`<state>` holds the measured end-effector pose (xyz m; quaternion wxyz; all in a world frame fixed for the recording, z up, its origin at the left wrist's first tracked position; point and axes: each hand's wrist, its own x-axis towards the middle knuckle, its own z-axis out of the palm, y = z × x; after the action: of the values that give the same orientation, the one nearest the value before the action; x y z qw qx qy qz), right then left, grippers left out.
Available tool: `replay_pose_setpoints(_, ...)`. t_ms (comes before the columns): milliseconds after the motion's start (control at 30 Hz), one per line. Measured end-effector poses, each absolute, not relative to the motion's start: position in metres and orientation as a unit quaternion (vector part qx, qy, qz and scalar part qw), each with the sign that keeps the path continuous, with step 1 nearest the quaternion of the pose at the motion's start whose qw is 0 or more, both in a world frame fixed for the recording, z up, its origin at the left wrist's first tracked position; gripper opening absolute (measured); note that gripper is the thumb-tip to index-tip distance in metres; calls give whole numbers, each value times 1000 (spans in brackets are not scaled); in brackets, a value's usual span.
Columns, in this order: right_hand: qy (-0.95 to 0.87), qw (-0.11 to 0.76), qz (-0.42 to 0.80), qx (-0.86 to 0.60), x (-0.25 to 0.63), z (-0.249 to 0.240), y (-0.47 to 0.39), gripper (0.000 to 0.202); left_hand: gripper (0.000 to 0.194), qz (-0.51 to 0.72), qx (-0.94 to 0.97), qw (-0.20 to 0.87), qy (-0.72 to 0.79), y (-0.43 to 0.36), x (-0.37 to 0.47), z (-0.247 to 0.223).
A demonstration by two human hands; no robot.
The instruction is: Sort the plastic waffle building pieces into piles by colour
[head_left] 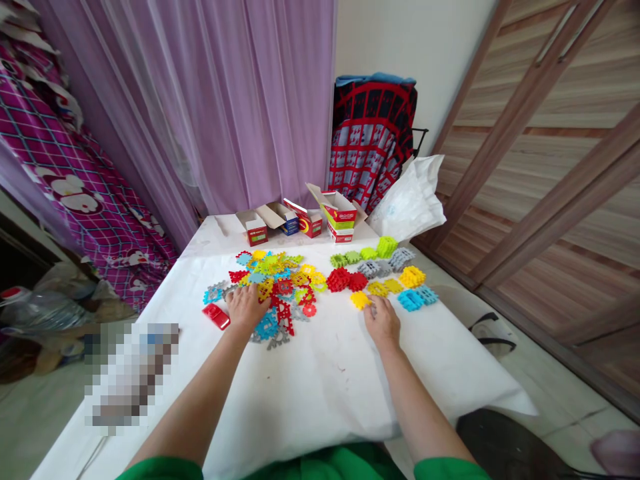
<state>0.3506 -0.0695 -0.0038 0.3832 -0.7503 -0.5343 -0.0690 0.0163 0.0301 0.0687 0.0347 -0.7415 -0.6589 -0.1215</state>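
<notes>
"Purple curtains [260, 100] behind a white-covered table [310, 393], with wood-grain wardrobe doors [530, 160] to the right and open cardboard boxes [258, 235] along the far edge. Close to the viewer: 2 bare hands at work among notched plastic pieces."

"And the grip on the right?"

"Seen with fingers bent at the near right edge of a small yellow cluster [360, 300], the right hand [383, 322]. Touching, by the look of it; impossible to tell whether pinched shut or merely resting there."

"On the left?"

"Pictured palm down, fingers slightly spread over the near left part of a mixed, loose pile [283, 287], the left hand [246, 307]. Fingertips among the pieces; again, impossible to say whether closed on any."

"Where, then, to find the pieces?"

"For the left, under the fingers and spreading ahead and to the right, in red, yellow, blue, green and gray. Just beside that hand, on its outer side, a red plastic item [217, 317]. For the right, yellow at the fingertips, with color-grouped pieces [387, 247] ahead and to both sides."

"And the arms?"

"Extended forward from green sleeves [447, 469], well apart at the elbows and angled inward, with both wrists low over the tabletop."
</notes>
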Motion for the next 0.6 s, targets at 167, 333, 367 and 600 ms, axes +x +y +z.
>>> replay_pose_setpoints(167, -532, 391, -67, -748, 352, -4, -69, 28, 57, -155, -820, -12, -551, 21, 25, 71)
replay_pose_setpoints(333, -537, 396, -71, -742, 352, -3, -70, 29, 66, -106, -914, -79, -383, 12, 52, 70)
replay_pose_setpoints(367, -538, 396, -70, -741, 351, -2, -70, 29, 68, -100, -922, -78, -367, 12, 56, 69)
replay_pose_setpoints(600, -603, 400, -54, -688, 326, 3, -71, 28, 67, -196, -869, -4, -454, 6, 48, 57)
